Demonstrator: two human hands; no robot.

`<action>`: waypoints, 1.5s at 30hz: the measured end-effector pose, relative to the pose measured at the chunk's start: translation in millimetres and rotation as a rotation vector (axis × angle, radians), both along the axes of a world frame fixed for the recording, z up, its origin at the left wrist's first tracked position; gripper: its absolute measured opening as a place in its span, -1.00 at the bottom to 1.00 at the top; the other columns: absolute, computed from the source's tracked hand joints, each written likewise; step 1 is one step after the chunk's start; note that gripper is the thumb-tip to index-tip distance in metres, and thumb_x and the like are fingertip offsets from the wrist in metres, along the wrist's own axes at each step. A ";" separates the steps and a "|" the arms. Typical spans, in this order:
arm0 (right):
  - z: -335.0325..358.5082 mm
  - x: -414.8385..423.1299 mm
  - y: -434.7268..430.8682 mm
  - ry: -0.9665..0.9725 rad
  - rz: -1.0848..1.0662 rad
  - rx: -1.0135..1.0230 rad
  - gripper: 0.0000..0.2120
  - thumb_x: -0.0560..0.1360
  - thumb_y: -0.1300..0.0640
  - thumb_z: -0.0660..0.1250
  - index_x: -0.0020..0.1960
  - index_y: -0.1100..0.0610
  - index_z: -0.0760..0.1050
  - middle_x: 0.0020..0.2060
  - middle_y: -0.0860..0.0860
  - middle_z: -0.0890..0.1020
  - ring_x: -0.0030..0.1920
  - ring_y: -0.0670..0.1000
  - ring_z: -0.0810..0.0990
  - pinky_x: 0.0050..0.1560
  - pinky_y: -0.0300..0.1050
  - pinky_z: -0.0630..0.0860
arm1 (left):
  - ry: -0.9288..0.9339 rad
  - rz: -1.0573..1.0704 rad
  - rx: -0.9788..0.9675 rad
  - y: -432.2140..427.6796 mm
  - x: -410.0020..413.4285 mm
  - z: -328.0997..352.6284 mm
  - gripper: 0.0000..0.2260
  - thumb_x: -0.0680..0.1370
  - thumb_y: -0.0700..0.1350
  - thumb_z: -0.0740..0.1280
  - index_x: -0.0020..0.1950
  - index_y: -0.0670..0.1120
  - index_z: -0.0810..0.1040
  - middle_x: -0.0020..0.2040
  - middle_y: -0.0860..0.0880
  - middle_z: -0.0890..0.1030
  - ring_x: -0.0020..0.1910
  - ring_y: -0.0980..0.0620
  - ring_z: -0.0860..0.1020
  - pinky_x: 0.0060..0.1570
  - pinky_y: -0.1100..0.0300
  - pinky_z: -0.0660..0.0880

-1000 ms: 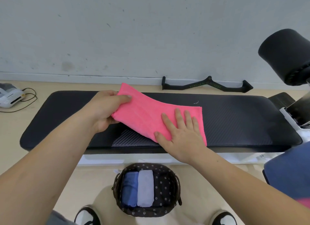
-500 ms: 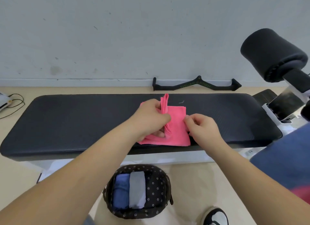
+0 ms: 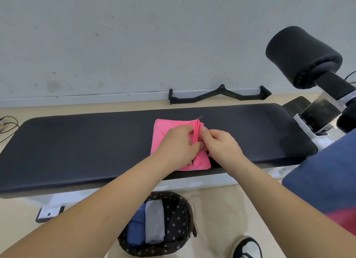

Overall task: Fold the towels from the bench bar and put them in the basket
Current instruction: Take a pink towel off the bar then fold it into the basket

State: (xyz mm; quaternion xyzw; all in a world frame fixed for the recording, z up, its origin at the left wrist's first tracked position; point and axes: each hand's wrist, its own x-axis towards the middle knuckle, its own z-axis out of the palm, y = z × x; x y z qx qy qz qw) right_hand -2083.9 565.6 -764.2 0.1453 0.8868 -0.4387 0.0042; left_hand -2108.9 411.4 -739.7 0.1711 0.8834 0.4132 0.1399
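Observation:
A folded pink towel (image 3: 165, 128) lies on the black padded bench (image 3: 86, 142), right of its middle. My left hand (image 3: 177, 144) grips the stacked right edges of the towel, fingers curled under the layers. My right hand (image 3: 219, 144) pinches the same edge from the right, thumb up against the fold. On the floor in front of the bench stands a dark dotted basket (image 3: 177, 215) holding a folded blue towel (image 3: 135, 230) and a folded grey towel (image 3: 154, 221). Blue and pink towels (image 3: 327, 184) hang at the right edge.
A black padded roller (image 3: 302, 55) on the bench bar rises at the right. A black cable handle (image 3: 219, 96) lies on the floor by the grey wall. Cables (image 3: 7, 123) lie at the far left. My shoe (image 3: 246, 248) is beside the basket.
The long pink towel was folded over from left to right into a compact square. My right hand went from pressing flat on it to pinching its edge; both hands now meet there.

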 end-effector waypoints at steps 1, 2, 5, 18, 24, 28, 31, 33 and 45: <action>-0.1 -0.2 -0.5 -0.005 -0.001 -0.005 -0.45 0.56 -0.36 0.12 -0.31 0.09 0.42 -0.42 -0.02 0.51 -0.31 0.05 0.52 -0.09 0.16 0.57 | -0.002 -0.022 -0.020 -0.3 0.0 0.3 -0.85 0.57 -0.07 0.41 0.14 -0.01 0.60 -0.31 -0.04 0.67 -0.40 0.00 0.66 -0.14 -0.06 0.65; -0.2 -0.5 -1.1 -0.007 -0.007 -0.010 -0.45 0.54 -0.38 0.13 -0.32 0.06 0.42 -0.44 -0.06 0.50 -0.33 0.01 0.51 -0.13 0.13 0.55 | -0.015 -0.055 -0.024 -0.6 0.3 1.5 -0.84 0.57 -0.09 0.40 0.15 -0.01 0.59 -0.27 -0.08 0.68 -0.33 -0.04 0.68 -0.12 -0.12 0.65; -1.4 -1.8 -3.1 -0.008 -0.029 0.015 -0.51 0.53 -0.35 0.23 -0.30 0.03 0.51 -0.46 -0.08 0.52 -0.36 -0.04 0.49 -0.22 0.00 0.45 | -0.184 -0.083 0.104 -8.2 1.4 13.1 -0.80 0.64 -0.25 0.28 0.19 -0.01 0.56 -0.11 -0.24 0.70 -0.22 -0.02 0.70 -0.04 -0.05 0.69; -0.5 -1.4 -18.4 -0.075 -0.040 0.256 -0.68 0.65 -0.19 0.17 -0.06 0.05 0.43 -0.22 -0.09 0.59 -0.19 -0.03 0.57 -0.18 -0.03 0.42 | -0.007 0.282 -0.283 -75.5 -15.8 -9.9 -0.55 0.49 0.32 0.38 0.14 0.00 0.48 -0.07 0.10 0.58 -0.12 0.09 0.57 -0.14 0.07 0.55; 1.9 0.0 -17.1 -0.041 -0.055 0.267 -0.74 0.65 -0.14 0.21 0.01 0.06 0.42 -0.20 -0.06 0.57 -0.20 -0.01 0.57 -0.17 0.00 0.50 | -0.004 0.246 -0.309 -67.0 -2.5 -11.2 -0.64 0.50 0.30 0.37 -0.04 0.02 0.46 -0.15 0.09 0.56 -0.18 0.06 0.55 -0.23 0.10 0.48; 1.6 4.7 -22.7 0.154 -0.038 0.345 -0.65 0.60 -0.09 0.32 0.31 0.03 0.41 0.16 -0.01 0.53 0.02 0.03 0.59 -0.01 0.08 0.59 | 0.002 0.243 -0.266 -65.8 -2.5 -7.1 -0.73 0.54 0.14 0.36 -0.10 -0.04 0.45 -0.18 0.04 0.54 -0.21 0.00 0.52 -0.26 0.10 0.42; -5.3 4.4 -30.3 0.388 0.169 0.512 -0.43 0.56 -0.18 0.26 0.50 0.04 0.40 0.44 0.05 0.44 0.42 0.12 0.43 0.37 0.15 0.44 | -0.143 0.279 -0.045 -71.4 -7.9 3.4 -0.84 0.53 -0.04 0.37 -0.04 -0.11 0.48 -0.13 -0.03 0.57 -0.24 0.01 0.51 -0.28 0.12 0.45; -13.2 3.7 -36.6 0.283 0.359 0.541 -0.29 0.54 -0.32 0.07 0.59 0.00 0.30 0.58 0.07 0.30 0.59 0.16 0.20 0.56 0.19 0.20 | -0.268 0.338 0.103 -74.2 -8.5 12.0 -0.84 0.53 -0.11 0.39 0.05 -0.12 0.51 -0.06 -0.11 0.64 -0.25 -0.02 0.58 -0.35 0.14 0.49; -9.5 5.9 -47.0 0.004 0.478 0.417 -0.01 0.23 -0.57 0.11 0.60 -0.32 -0.01 0.64 -0.10 -0.01 0.64 0.09 -0.11 0.60 0.16 -0.08 | -0.093 0.177 0.067 -54.3 9.7 20.9 -0.66 0.46 -0.18 0.37 0.20 0.10 0.50 -0.08 0.10 0.61 -0.16 0.13 0.64 -0.24 0.21 0.56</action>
